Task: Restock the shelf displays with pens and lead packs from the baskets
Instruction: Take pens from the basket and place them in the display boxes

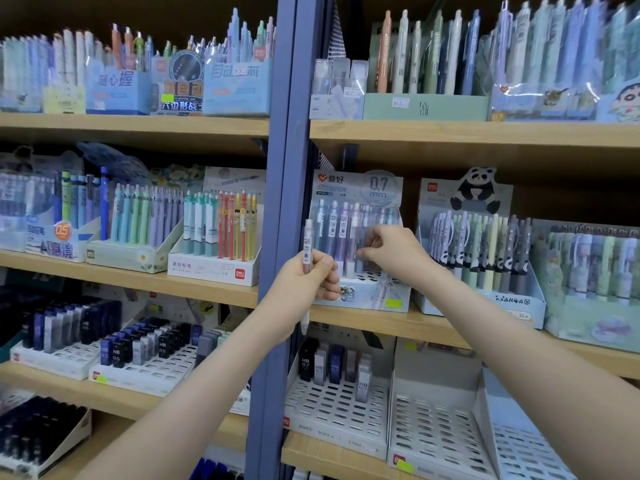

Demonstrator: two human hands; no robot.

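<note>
Here our left hand [310, 280] grips a pen [307, 242] mid-barrel beside the 0.7 mm display [363, 188]; it seems light, stiff, slick. Our right hand [393, 251] pinches a racked pen [359, 264] inside.

free slots [369, 277] at display [363, 298] front, pens [337, 230] behind

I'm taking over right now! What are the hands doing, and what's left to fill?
Left hand grips a pale see-through pen upright, beside the blue shelf post.
Right hand pinches a grey-blue pen standing in the pale blue 0.7 mm cardboard display box.
Done: that box is mostly full, with free holes in front.
Left: seat both pens. The white slotted tray below holds few lead packs, and the white tray beside it holds none.
Baskets are out of view.
</note>
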